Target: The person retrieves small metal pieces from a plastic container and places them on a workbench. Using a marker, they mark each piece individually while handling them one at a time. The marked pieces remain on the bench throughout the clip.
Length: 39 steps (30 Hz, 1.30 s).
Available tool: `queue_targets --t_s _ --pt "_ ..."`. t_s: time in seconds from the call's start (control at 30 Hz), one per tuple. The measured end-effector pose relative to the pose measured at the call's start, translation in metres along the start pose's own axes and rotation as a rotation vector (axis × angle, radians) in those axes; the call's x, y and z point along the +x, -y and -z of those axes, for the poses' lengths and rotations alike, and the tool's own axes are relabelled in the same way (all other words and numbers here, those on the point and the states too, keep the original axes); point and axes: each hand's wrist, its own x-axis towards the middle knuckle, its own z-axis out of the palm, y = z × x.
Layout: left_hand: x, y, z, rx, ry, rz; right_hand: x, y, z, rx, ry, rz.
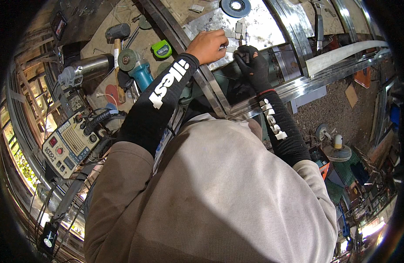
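Observation:
My bare left hand is over the metal frame, with its fingers curled in and pinched at the tips. What they hold is too small to tell. Close by on the right, my right hand wears a dark glove with worn openings at the fingers. Its fingers are closed around something small that they mostly hide. Just beyond both hands, several small flat metal plates lie on a shiny metal sheet. A round grinding disc rests farther back on the sheet. Square metal tubes of the frame run below my hands.
To the left lie a green tape measure, a blue angle grinder, a black-headed mallet and a steel bottle. A welding machine with cables stands at the far left. A locking clamp and a fan are on the right.

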Motion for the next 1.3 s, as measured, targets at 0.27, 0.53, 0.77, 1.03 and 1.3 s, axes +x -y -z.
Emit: queue_targets --t_s 0.27,0.53,0.77,1.03,1.3 --pt "0.000 -0.001 0.001 0.006 0.007 0.003 -0.002 0.014 0.010 0.009 0.011 -0.025" --pt "-0.001 0.003 -0.003 0.017 -0.013 -0.020 0.001 0.070 0.039 0.278 -0.114 -0.135" --pt "-0.001 -0.001 -0.001 0.040 0.014 -0.003 0.034 0.068 0.020 0.225 -0.016 -0.117" --pt "0.000 -0.001 -0.002 0.036 0.006 0.006 0.040 0.059 0.011 0.098 0.014 -0.043" --pt "0.000 0.001 -0.005 0.050 -0.006 0.010 0.043 0.060 0.010 0.103 0.069 0.033"
